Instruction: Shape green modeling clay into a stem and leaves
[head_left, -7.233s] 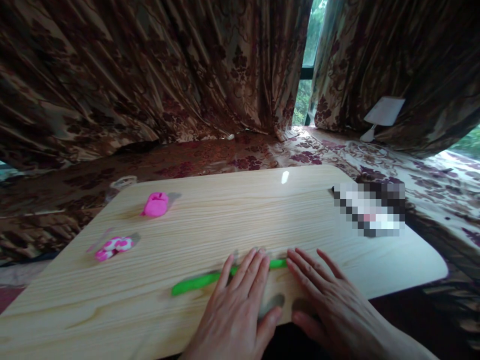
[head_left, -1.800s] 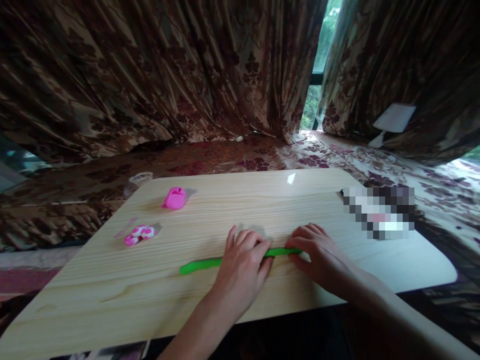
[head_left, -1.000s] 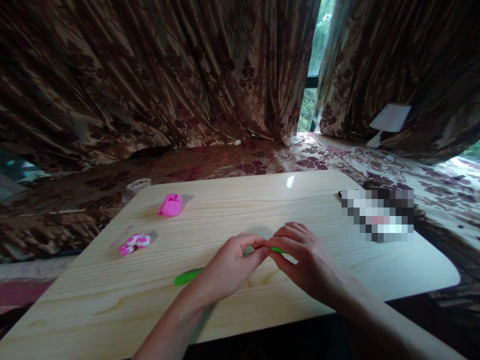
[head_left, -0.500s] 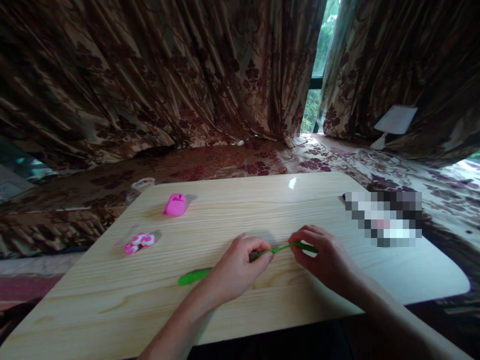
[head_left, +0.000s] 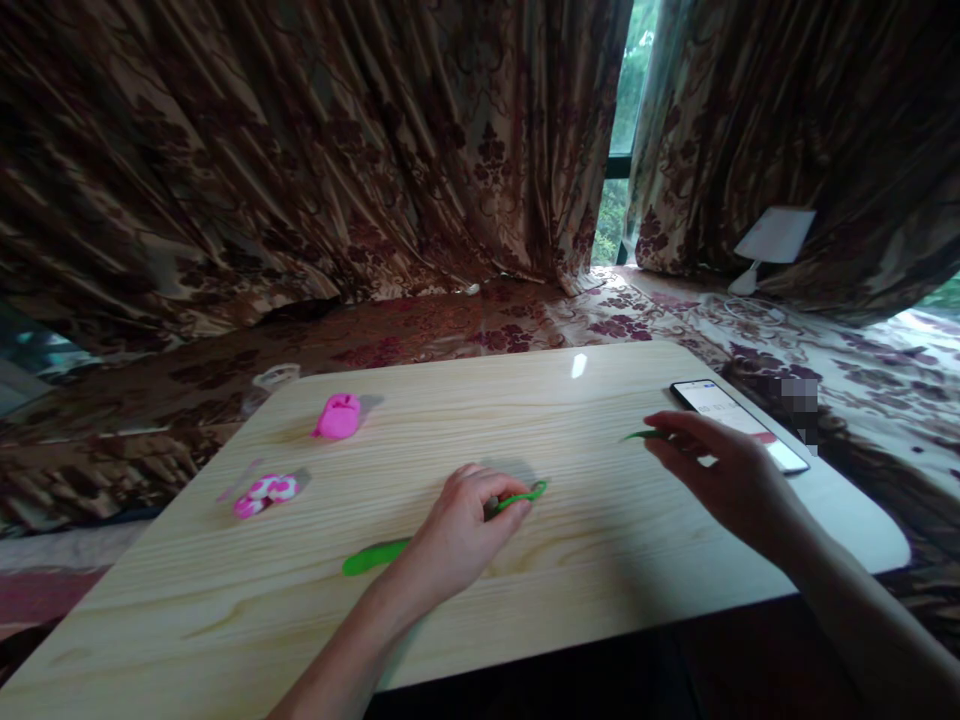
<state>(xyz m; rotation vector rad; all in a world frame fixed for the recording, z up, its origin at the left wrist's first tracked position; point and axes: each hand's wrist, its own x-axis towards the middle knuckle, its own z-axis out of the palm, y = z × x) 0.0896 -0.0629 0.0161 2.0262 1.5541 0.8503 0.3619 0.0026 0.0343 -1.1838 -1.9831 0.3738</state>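
Observation:
My left hand (head_left: 480, 525) pinches one piece of a soft green clay strip (head_left: 538, 490) between thumb and fingers; its far tip curls up just above the table. My right hand (head_left: 701, 450), raised off to the right near the phone, pinches another thin green clay piece (head_left: 637, 435) whose pointed end sticks out leftward. A flat green clay piece (head_left: 371, 557) lies on the table, partly hidden behind my left forearm. Farther left sit a pink clay shape (head_left: 339, 416) with a hollow in its top, and a pink-and-white spotted clay piece (head_left: 266, 493).
A pale wood-grain table (head_left: 465, 410) spans the front. On its right side lies a phone (head_left: 727, 410) with a lit screen. Beyond the table are a clear plastic container (head_left: 274, 378), patterned fabric, curtains (head_left: 420, 150) and a white lamp (head_left: 772, 235).
The green strip stretched between my hands has parted in two. My right hand has moved right and away with its piece; my left hand stays nearly in place. The view has shifted slightly.

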